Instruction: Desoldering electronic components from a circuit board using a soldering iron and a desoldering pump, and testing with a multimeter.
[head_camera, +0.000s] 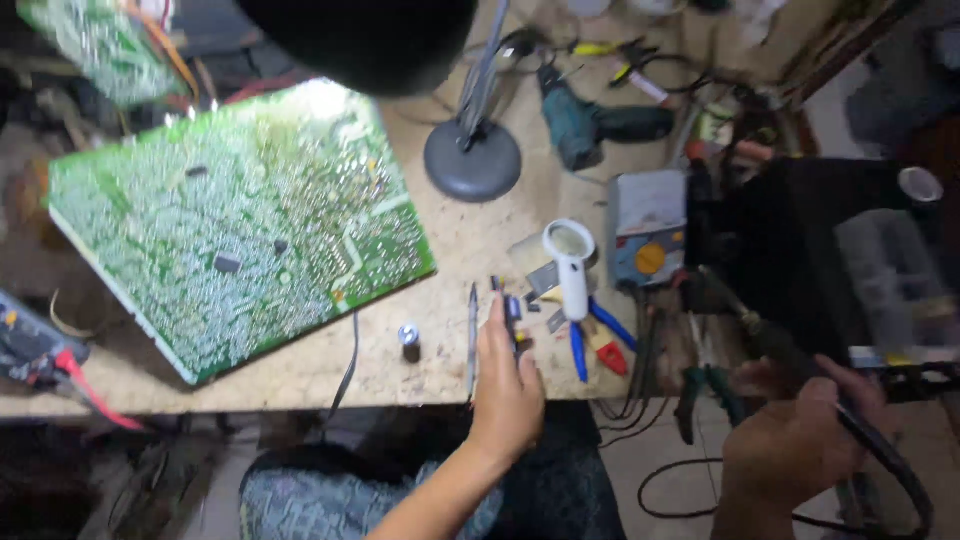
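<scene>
Reaching over the desk (300, 375) edge, the left hand (508, 385) pinches a small dark component (514, 312), tweezers (472, 330) just beside it. The right hand (800, 435) grips a black hose-like tool (860, 430). The green circuit board (240, 220) lies untouched, well off to its left.

Electronics repair workshop: green circuit board (240, 225) on cluttered bench (450, 260), cordless drill (590, 125), pliers (590, 340) (magnifier (570, 260) too)

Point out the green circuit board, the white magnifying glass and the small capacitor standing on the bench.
green circuit board (240, 220), head view, middle of its soldered face.
white magnifying glass (573, 285), head view, on its handle.
small capacitor (409, 341), head view, on its upright body.
</scene>
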